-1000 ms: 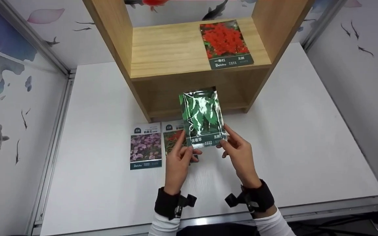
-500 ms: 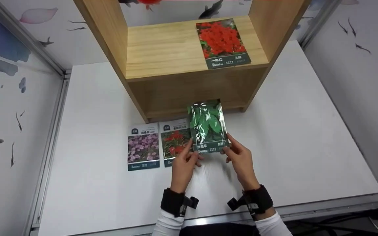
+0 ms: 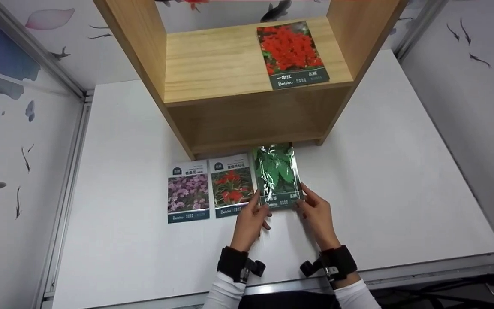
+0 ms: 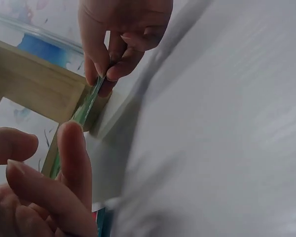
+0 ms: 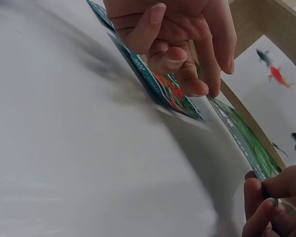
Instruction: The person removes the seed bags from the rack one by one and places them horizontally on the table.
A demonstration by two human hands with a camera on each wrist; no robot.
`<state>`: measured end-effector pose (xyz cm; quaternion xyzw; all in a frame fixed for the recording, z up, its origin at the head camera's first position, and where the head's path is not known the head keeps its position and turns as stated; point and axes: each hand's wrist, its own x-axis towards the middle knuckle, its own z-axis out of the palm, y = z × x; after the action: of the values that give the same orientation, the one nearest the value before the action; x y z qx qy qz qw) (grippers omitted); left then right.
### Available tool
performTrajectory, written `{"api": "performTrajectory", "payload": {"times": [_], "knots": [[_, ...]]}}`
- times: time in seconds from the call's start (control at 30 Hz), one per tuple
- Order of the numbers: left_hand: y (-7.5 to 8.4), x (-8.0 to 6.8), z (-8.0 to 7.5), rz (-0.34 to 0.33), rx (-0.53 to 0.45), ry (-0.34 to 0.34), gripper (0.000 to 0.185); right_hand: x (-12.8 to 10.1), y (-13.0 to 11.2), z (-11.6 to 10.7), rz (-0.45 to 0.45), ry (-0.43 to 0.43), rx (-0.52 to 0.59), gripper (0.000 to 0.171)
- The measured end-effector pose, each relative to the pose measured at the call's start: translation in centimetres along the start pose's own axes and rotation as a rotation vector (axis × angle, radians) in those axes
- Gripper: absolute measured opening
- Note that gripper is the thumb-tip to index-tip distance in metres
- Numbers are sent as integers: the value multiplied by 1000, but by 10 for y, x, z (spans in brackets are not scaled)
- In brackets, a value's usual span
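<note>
A glossy green seed packet with a leaf picture is held between both hands by its lower corners. My left hand pinches the left corner, and my right hand pinches the right one. In the right wrist view the packet is raised off the table at its lower edge; whether its far edge touches down cannot be told. Just left of it lie a red-flower seed packet and a purple-flower seed packet, side by side on the white table.
A wooden shelf unit stands behind the packets. On its upper board lies another red-flower packet. Patterned wall panels border the table on the left and right. Dark cables run beyond the front right edge.
Both hands have brought the green packet down and toward the body, slightly right. It now sits beside the red-flower packet, which it and the left hand partly covered before.
</note>
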<state>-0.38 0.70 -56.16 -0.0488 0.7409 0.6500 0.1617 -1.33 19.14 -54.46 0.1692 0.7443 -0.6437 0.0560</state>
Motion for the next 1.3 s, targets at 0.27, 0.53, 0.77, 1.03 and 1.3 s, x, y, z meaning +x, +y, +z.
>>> {"api": "performTrajectory", "payload": {"times": [0.27, 0.53, 0.77, 1.03, 1.3], "knots": [[-4, 4, 4, -27, 34, 11, 58, 14, 24, -1, -27, -5, -54, 49], [-7, 7, 5, -34, 66, 8, 59, 22, 34, 1, -109, 36, -271, 47], [-8, 9, 3, -84, 20, -18, 57, 24, 31, 0, -87, 24, -327, 48], [-8, 11, 0, -105, 13, -12, 59, 26, 29, 3, -131, 45, -499, 47], [-7, 11, -2, -112, -14, -26, 60, 25, 32, 9, -194, 109, -618, 46]]}}
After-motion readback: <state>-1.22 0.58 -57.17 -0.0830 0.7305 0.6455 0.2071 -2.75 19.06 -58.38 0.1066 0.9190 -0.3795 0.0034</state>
